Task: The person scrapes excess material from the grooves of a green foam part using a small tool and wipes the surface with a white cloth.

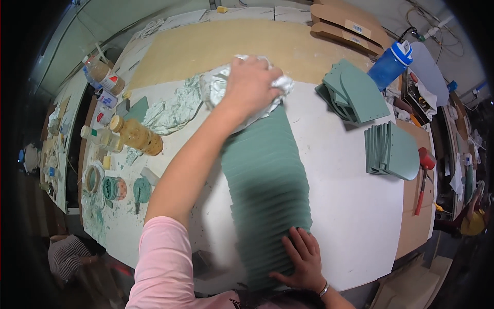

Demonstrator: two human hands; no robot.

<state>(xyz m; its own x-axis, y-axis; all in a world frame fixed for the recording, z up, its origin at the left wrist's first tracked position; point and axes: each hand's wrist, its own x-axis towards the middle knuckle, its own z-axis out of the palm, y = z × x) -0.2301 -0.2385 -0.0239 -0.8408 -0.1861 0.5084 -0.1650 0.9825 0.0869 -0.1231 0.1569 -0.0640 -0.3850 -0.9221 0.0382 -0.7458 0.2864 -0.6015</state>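
A long row of overlapping green plates (267,170) runs from near my body toward the far side of the white table. My left hand (251,85) is closed on a crumpled white rag (218,85), pressed against the row's far end. Close to me, my right hand (303,260) rests on the near right part of the row, fingers and thumb spread. A bracelet is on that wrist. Beside the rag, to its left, lies another whitish cloth (175,108) with green smears. The plates' far edge is partly covered by the rag.
Two groups of green plates, a fanned pile (355,92) and an upright stack (399,152), stand at the right. Near them are a blue bottle (391,64) and a red mallet (426,159). Several bottles, including a yellowish jar (139,136), and a tub of green paste (112,188) occupy the left.
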